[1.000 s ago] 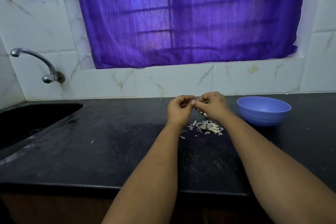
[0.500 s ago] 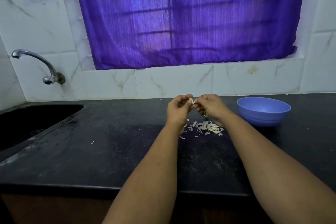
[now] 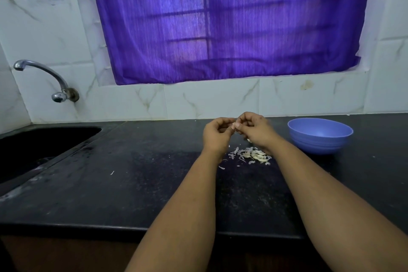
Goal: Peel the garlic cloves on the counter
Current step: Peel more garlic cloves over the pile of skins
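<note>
Two hands meet above the black desk point(image 3: 114, 183) near its back edge: the left hand point(image 3: 217, 134) and right hand point(image 3: 254, 131) both curl and pinch one small garlic clove point(image 3: 235, 122) between their fingertips. One pile of peels point(image 3: 251, 155) lies beneath them. One blue bowl point(image 3: 320, 136) stands toward the right end. Since half a second ago, the fingertips have closed in, hiding most of the clove.
</note>
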Available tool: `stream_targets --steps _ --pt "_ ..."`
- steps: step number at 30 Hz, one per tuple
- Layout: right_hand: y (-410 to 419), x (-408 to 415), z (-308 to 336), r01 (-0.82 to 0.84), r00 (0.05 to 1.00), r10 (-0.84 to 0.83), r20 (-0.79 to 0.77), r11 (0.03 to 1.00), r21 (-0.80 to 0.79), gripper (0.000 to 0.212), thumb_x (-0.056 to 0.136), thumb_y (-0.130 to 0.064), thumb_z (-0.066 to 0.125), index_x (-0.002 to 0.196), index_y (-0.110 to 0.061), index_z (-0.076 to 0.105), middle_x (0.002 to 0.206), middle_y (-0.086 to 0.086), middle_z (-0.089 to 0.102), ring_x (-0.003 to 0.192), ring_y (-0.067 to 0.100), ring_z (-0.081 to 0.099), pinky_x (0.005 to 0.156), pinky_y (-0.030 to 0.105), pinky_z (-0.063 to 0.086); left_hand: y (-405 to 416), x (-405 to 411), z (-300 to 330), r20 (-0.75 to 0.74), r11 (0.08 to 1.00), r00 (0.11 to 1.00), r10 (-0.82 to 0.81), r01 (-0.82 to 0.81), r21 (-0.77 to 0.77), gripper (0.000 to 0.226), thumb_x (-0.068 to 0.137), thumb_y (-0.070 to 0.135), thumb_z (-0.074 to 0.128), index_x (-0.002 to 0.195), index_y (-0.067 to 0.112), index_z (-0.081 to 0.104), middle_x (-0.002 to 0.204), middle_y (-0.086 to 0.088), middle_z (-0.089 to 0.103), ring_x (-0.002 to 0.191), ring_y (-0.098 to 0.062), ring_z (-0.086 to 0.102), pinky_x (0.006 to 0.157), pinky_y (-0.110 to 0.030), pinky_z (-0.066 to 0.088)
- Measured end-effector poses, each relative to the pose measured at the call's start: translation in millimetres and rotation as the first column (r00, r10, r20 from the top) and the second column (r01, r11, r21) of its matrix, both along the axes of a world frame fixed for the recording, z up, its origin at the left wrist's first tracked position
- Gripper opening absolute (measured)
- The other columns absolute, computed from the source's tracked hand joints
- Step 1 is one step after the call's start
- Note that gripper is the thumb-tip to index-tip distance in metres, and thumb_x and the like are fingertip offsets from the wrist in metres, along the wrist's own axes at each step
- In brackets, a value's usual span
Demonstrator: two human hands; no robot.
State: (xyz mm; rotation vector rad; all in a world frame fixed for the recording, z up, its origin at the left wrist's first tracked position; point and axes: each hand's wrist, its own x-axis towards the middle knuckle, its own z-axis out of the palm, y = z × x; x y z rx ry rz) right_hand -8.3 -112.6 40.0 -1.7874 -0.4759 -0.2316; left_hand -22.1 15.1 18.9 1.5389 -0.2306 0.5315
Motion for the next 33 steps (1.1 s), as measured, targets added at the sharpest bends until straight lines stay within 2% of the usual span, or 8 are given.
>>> stream_targets --steps 4,11,17,20,23,25,28,33 --pt "3 2 -2 -0.051 0.997 0.052 -0.058 0.998 0.022 0.018 0.098 -0.006 0.051 0.083 -0.015 0.053 0.076 0.003 0.059 0.067 0.011 0.05 0.059 0.02 0.043 0 -1 0 0.015 0.999 0.999 0.028 -0.029 0.044 0.01 0.087 0.004 0.068 0.094 0.011 0.07 0.087 -0.001 0.072 0.08 -0.008 0.066 0.077 -0.02 0.055" --pt "8 -2 -1 -0.049 0.997 0.063 -0.054 0.973 0.224 0.013 0.099 -0.005 0.05 0.089 -0.013 0.054 0.074 0.007 0.057 0.064 0.011 0.052 0.055 0.013 0.047 0 -7 5 0.04 0.992 0.999 -0.014 0.02 -0.127 0.015 0.086 0.0 0.068 0.085 0.015 0.069 0.083 -0.001 0.07 0.081 -0.01 0.065 0.077 -0.022 0.055" --pt "9 3 -2 -0.017 0.991 0.041 -0.13 0.983 0.183 0.015 0.1 -0.01 0.047 0.088 -0.011 0.056 0.074 0.004 0.056 0.064 0.011 0.05 0.055 0.015 0.046 -2 -7 4 0.024 0.981 0.998 -0.058 0.062 -0.182 0.016 0.087 -0.003 0.066 0.087 0.012 0.067 0.085 -0.004 0.068 0.08 -0.01 0.064 0.075 -0.019 0.053" --pt "8 4 -2 0.034 0.991 -0.021 -0.134 0.995 0.097 0.016 0.101 -0.013 0.047 0.087 -0.011 0.056 0.075 0.004 0.058 0.068 0.013 0.052 0.062 0.021 0.047 -1 -5 4 -0.008 0.965 0.997 -0.078 0.074 -0.25 0.015 0.088 -0.003 0.064 0.089 0.012 0.066 0.085 -0.005 0.068 0.081 -0.013 0.065 0.078 -0.023 0.055" --pt "-2 4 -2 0.21 0.978 -0.209 0.025 0.954 -0.216 0.013 0.093 -0.016 0.06 0.081 -0.012 0.063 0.077 0.008 0.067 0.071 0.018 0.06 0.067 0.03 0.051 -2 -4 5 -0.036 0.954 0.994 -0.1 0.086 -0.287 0.013 0.092 -0.003 0.058 0.091 0.009 0.062 0.084 -0.007 0.066 0.077 -0.013 0.064 0.075 -0.021 0.056" --pt "-9 2 0 0.286 0.958 -0.267 0.103 0.89 -0.355 0.006 0.087 -0.011 0.068 0.082 -0.008 0.069 0.079 0.009 0.07 0.069 0.017 0.062 0.064 0.025 0.049 -3 -4 5 -0.036 0.951 0.993 -0.117 0.101 -0.292 0.014 0.093 -0.005 0.056 0.094 0.007 0.061 0.085 -0.007 0.063 0.077 -0.013 0.063 0.072 -0.019 0.055" --pt "-15 1 3 0.3 0.953 -0.29 0.089 0.858 -0.417 0.009 0.081 -0.001 0.071 0.081 -0.01 0.071 0.078 0.007 0.07 0.071 0.016 0.064 0.06 0.02 0.049 -4 -3 4 -0.039 0.958 0.993 -0.112 0.097 -0.268 0.018 0.09 -0.01 0.056 0.099 0.005 0.061 0.088 -0.008 0.062 0.082 -0.014 0.063 0.076 -0.019 0.055" --pt "-16 6 2 0.308 0.949 -0.297 0.106 0.797 -0.52 0.021 0.082 0.002 0.066 0.094 -0.012 0.075 0.097 0.005 0.074 0.089 0.016 0.067 0.084 0.024 0.052 -3 -3 5 -0.041 0.97 0.996 -0.077 0.065 -0.232 0.026 0.085 -0.015 0.058 0.101 0.005 0.061 0.089 -0.006 0.063 0.084 -0.011 0.061 0.079 -0.019 0.055"
